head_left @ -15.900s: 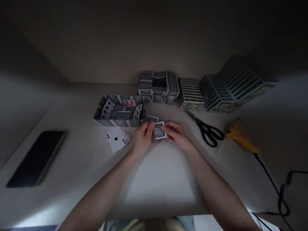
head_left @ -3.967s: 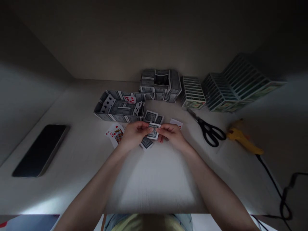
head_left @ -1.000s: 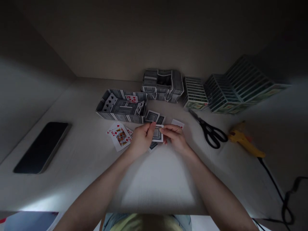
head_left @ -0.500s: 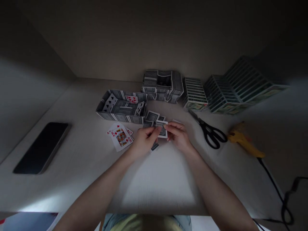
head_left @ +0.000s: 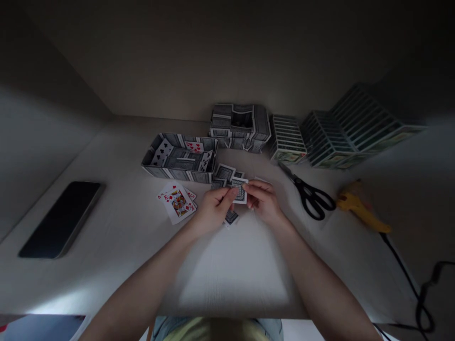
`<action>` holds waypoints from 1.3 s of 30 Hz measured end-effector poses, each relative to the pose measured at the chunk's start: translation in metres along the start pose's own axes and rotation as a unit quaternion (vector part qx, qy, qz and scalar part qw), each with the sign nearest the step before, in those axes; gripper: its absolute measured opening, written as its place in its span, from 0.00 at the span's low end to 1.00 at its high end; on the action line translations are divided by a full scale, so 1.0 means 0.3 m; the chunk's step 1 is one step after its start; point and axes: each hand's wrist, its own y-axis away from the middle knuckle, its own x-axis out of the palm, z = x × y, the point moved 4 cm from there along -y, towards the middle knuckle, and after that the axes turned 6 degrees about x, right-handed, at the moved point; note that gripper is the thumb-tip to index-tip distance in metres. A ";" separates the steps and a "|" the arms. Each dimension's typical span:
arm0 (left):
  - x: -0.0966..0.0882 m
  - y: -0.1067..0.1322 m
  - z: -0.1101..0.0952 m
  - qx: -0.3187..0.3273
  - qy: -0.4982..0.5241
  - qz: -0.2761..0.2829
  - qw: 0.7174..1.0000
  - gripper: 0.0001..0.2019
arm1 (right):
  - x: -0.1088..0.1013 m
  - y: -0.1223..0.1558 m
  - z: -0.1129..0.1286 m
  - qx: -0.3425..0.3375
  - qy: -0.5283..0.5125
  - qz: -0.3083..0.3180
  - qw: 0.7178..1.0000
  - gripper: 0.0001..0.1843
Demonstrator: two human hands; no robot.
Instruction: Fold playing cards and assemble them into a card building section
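Observation:
A playing card [head_left: 240, 193], patterned back towards me, is held above the table between both hands. My left hand [head_left: 213, 206] pinches its left side with the thumb across the back. On its right edge, my right hand [head_left: 263, 199] grips with thumb and fingers. Whether it is one card or a few together I cannot tell. Loose face-down cards [head_left: 225, 172] lie just behind the hands, and another face-down card [head_left: 232, 218] lies below the left fingers. Left of my left hand is a small face-up pile with a king of diamonds [head_left: 179, 202] on top.
An open box made of cards [head_left: 197, 176] stands behind the face-up pile. At the back are a card-built structure [head_left: 222, 122] and striped card stacks [head_left: 288, 135]. Black-handled scissors [head_left: 313, 196] and a yellow glue gun [head_left: 362, 210] lie right, a phone [head_left: 60, 220] left.
Both hands keep hold of the card with hardly any movement. Slightly more of the face-down card under the left fingers shows now.

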 end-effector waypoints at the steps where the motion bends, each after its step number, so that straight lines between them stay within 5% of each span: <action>1: -0.001 -0.001 0.003 -0.001 -0.006 -0.008 1.000 0.20 | -0.002 -0.002 -0.001 -0.002 0.006 -0.003 1.000 0.10; 8: -0.014 -0.008 0.028 -0.004 -0.035 -0.066 0.997 0.17 | -0.002 -0.006 0.007 -0.042 0.014 -0.007 0.999 0.11; 14: -0.036 -0.014 0.035 0.015 -0.045 -0.117 0.992 0.14 | 0.018 0.002 0.001 -0.029 0.052 0.055 0.997 0.10; 24: -0.027 -0.006 -0.013 0.117 -0.233 -0.038 0.965 0.13 | 0.018 0.007 0.027 -0.095 0.108 -0.023 0.989 0.10; 39: -0.019 -0.010 -0.004 0.131 -0.214 -0.062 0.966 0.11 | 0.019 0.007 0.024 -0.117 0.160 0.002 0.980 0.09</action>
